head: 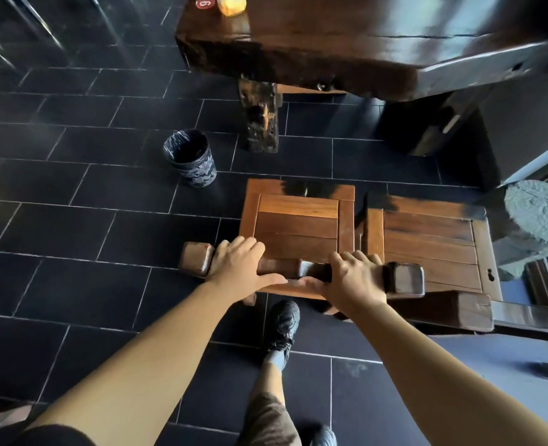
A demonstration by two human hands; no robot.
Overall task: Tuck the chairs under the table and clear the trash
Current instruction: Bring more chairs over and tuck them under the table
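Dark rectangular floor tiles (112,201) with pale grout lines fill the room, catching a dull sheen toward 10 o'clock. A grey shaggy rug (539,217) lies at 3 o'clock, beside a bright strip of daylight.

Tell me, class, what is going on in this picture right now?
A person stands behind a wooden chair, with the left hand and right hand both gripping its top back rail. The chair's seat faces a heavy dark wooden table and is not yet tucked under it. A second wooden chair sits close beside it on the right, also out from the table. A small lined trash bin stands on the dark tiled floor near the table leg.
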